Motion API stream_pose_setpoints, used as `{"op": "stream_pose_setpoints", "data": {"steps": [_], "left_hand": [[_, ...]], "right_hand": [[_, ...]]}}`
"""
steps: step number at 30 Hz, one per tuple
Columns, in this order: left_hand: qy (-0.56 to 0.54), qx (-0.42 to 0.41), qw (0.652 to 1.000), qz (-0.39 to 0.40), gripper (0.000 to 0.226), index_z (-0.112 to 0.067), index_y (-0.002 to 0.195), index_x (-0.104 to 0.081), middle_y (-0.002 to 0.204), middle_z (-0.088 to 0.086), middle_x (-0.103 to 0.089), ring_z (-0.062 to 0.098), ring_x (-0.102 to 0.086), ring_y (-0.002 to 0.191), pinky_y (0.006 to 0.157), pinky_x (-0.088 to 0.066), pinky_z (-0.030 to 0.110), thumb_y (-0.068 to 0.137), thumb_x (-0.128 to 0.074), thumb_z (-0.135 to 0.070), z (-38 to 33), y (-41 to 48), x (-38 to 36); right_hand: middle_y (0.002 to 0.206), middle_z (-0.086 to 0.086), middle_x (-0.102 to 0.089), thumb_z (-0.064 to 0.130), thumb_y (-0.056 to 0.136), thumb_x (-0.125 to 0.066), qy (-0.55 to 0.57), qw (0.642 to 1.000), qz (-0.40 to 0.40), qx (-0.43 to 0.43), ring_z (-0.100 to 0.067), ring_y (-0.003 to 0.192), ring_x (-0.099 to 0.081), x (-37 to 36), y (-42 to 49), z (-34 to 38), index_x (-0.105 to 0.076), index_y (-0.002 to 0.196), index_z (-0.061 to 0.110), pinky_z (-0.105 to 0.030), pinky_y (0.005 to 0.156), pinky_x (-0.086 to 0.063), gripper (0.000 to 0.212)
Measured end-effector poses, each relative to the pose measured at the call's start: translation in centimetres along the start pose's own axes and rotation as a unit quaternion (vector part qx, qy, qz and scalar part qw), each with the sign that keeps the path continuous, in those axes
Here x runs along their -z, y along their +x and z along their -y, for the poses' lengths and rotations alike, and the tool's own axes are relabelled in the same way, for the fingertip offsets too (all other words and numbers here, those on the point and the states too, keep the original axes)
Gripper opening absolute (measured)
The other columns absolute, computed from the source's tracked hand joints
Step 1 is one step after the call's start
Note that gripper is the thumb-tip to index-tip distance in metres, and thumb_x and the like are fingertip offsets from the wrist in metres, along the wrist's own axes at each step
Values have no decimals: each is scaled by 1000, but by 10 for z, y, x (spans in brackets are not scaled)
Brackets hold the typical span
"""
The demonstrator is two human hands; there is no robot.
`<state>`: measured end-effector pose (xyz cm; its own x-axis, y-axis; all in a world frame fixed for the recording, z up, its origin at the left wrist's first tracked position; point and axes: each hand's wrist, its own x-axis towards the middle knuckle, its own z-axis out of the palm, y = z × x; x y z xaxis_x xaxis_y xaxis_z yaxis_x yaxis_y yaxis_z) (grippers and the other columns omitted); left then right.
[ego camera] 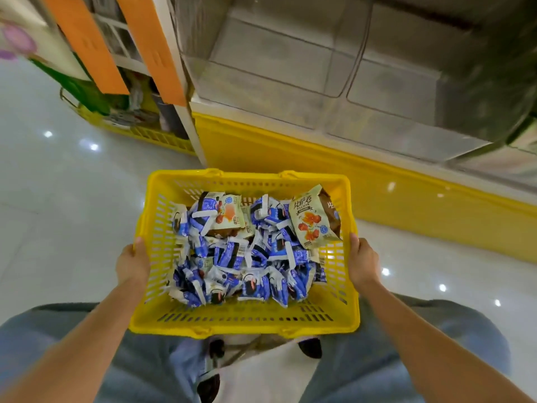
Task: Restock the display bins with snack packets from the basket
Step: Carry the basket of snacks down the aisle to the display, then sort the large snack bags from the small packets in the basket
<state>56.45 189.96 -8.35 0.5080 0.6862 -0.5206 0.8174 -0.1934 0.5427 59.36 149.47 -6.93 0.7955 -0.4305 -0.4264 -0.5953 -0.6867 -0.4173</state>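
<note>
A yellow plastic basket (247,322) is held in front of me above my knees. My left hand (132,264) grips its left rim and my right hand (363,263) grips its right rim. Inside lie several small blue-and-white snack packets (238,266) in a heap. Two larger beige packets with red pictures lie on top, one (312,218) at the far right and one (229,213) at the far middle. Clear plastic display bins (290,62) stand beyond the basket on a yellow base, and I see nothing inside them.
The yellow base (363,181) of the display unit runs across just past the basket. Orange uprights (154,50) and a shelf with goods stand at the far left. Glossy white floor tiles (58,184) spread to the left and right.
</note>
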Motion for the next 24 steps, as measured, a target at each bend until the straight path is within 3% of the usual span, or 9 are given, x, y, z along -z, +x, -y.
{"op": "stream_pose_setpoints", "data": {"steps": [4,6,8,14,18,21,24], "left_hand": [[29,-46,998,-16,47,11,99,-55,99,33,-56,44,-53,94,75,-37,45,102,-28,-28,20,8,-24],[38,-68,996,-41,43,4,83,-51,81,25,-51,38,-49,79,67,-32,41,102,-27,-27,28,9,-33],[37,-87,994,-62,43,1,77,-48,76,19,-47,32,-45,73,64,-32,39,102,-28,-28,33,11,-42],[37,-158,984,-77,33,-1,81,-46,80,18,-47,29,-42,74,66,-29,37,101,-31,-23,39,16,-46],[16,-155,985,-76,32,9,96,-49,92,30,-55,42,-54,87,71,-36,42,100,-34,-19,41,14,-45],[-6,-148,987,-56,26,14,107,-48,99,34,-55,46,-55,97,77,-42,48,95,-45,-9,37,4,-40],[106,-251,956,-112,38,10,120,-46,115,33,-49,46,-46,109,91,-37,51,86,-56,-3,40,-13,-30]], "right_hand": [[70,0,-48,43,100,-25,-9,1000,11,22,-10,59,-42,-22,25,-10,-49,85,12,-26,48,-27,42],[77,-5,-50,41,100,-25,-31,999,9,37,-18,64,-45,-30,32,-17,-49,86,10,-29,54,-29,42],[80,-6,-50,40,100,-25,-39,998,2,48,-21,70,-45,-34,37,-24,-50,87,9,-30,62,-32,42],[78,-10,-55,39,100,-26,12,996,-13,83,-20,65,-48,-42,45,-39,-53,82,7,-31,61,-34,45],[82,-10,-49,35,101,-27,31,996,-24,84,-25,75,-46,-44,41,-34,-44,88,7,-34,64,-32,36],[75,-14,-53,29,99,-39,100,987,-54,110,-31,71,-52,-46,21,-24,-47,84,6,-45,66,-44,29],[117,-22,-52,22,96,-49,-50,974,-122,183,-34,108,-49,-52,-2,-22,-45,124,-5,-43,95,-40,39]]}}
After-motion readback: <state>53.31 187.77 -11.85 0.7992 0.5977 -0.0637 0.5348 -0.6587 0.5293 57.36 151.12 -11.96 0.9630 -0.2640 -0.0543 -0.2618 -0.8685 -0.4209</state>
